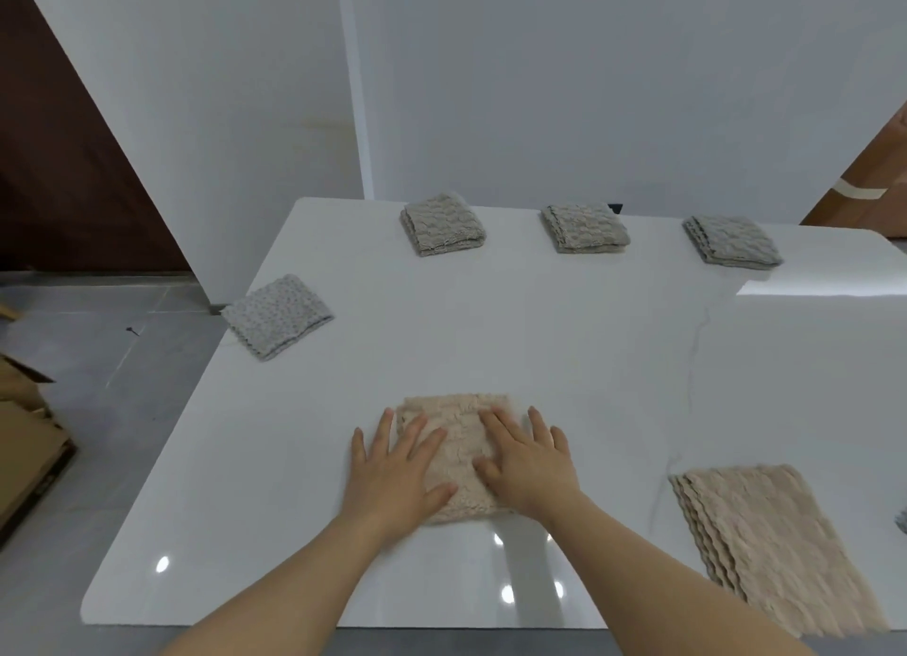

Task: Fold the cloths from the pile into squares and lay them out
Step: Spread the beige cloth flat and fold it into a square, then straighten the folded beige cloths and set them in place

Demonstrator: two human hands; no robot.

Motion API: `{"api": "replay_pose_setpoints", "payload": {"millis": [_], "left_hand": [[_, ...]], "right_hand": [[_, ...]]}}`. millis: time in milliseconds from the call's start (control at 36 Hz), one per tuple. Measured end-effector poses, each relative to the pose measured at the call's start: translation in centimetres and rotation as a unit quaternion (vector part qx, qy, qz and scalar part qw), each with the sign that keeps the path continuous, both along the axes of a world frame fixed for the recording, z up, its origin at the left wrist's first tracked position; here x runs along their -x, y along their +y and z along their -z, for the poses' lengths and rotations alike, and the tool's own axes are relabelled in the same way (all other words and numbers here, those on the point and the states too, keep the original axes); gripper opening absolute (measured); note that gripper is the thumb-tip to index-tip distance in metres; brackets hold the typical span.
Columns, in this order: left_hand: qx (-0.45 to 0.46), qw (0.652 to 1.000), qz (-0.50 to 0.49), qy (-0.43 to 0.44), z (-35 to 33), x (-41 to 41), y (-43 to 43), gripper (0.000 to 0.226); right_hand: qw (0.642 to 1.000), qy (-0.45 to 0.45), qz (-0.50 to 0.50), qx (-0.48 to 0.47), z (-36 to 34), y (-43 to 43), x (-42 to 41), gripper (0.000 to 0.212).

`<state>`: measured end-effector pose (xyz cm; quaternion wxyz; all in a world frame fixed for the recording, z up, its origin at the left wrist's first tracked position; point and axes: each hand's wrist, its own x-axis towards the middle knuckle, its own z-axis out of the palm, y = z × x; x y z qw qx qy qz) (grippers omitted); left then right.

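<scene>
Folded grey cloths: four [444,224] [585,227] [732,241] [277,316]. Folded beige cloth [459,439]: one. Beige pile [770,542]: one.

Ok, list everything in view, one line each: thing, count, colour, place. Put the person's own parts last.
grey folded cloths: four, grey; three in a row along the far edge, one near the left edge
beige cloth being folded: one, beige, near middle of the table, under both hands
pile of beige cloths: one stack, beige, near right corner
table: one, glossy white
cardboard boxes: count unclear, brown, on the floor at left
floor: grey tiles, left of the table
wall: white, behind the table
left hand: one, flat on the beige cloth's left side
right hand: one, flat on its right side
</scene>
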<state>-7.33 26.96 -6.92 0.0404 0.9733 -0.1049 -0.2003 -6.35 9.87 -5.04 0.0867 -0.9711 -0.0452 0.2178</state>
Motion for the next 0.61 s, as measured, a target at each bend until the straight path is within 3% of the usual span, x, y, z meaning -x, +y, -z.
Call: {"api": "replay_pose_setpoints", "payload": {"millis": [56, 139, 306, 500, 611], "left_hand": [[-0.003, 1.000, 0.003, 0.007, -0.1, -0.2, 0.4, 0.096], [0.005, 1.000, 0.007, 0.015, -0.8, -0.7, 0.3, 0.078], [-0.004, 0.999, 0.022, 0.036, -1.9, -2.1, 0.0, 0.086], [0.004, 0.996, -0.027, 0.081, -2.5, -2.6, -0.8, 0.107], [0.027, 0.996, -0.051, 0.061, -3.5, -1.8, -3.0, 0.090]], "right_hand": [[1.000, 0.018, 0.015, -0.001, -0.1, -0.2, -0.3, 0.065], [0.999, 0.028, 0.020, 0.009, -0.4, 0.0, -0.7, 0.067], [0.999, 0.042, 0.028, 0.000, -1.0, 0.5, -1.3, 0.067], [0.988, 0.068, 0.048, -0.129, -1.0, -1.5, -1.0, 0.074], [0.970, 0.051, 0.075, -0.223, -1.4, -3.8, -0.4, 0.063]]}}
